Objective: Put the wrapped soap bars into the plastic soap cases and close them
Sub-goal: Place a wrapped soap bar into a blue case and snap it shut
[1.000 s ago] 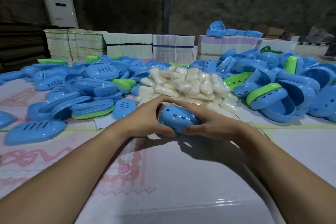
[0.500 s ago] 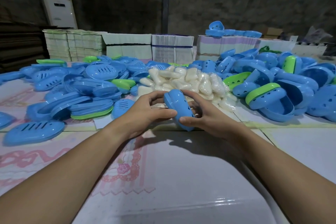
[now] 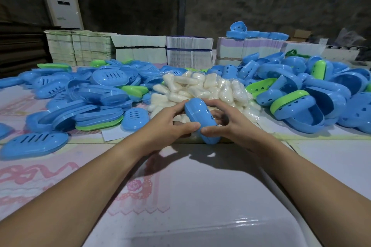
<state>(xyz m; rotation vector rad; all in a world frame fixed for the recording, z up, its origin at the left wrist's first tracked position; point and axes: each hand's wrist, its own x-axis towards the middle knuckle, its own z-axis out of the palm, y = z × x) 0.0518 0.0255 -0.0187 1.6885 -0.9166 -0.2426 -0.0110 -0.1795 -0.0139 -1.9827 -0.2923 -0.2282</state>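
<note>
Both hands on one blue case (image 3: 200, 120): smooth oval plastic, closed, tipped on edge above the table (image 3: 200, 196), small cut-outs in the shell. Left hand (image 3: 170, 122) grips its near-left side; right hand (image 3: 226, 124) pinches it from the right. Contents hidden. Just behind, a heap of pale soaps (image 3: 202, 88) in crinkly clear wrap. Slotted lids (image 3: 84, 96) left, open shells (image 3: 313, 94) right.

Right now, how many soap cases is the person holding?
1: a blue soap case, tilted on edge, gripped between the left hand and the right hand, in front of the pile of wrapped soap bars. No second one shows in the hands.
</note>
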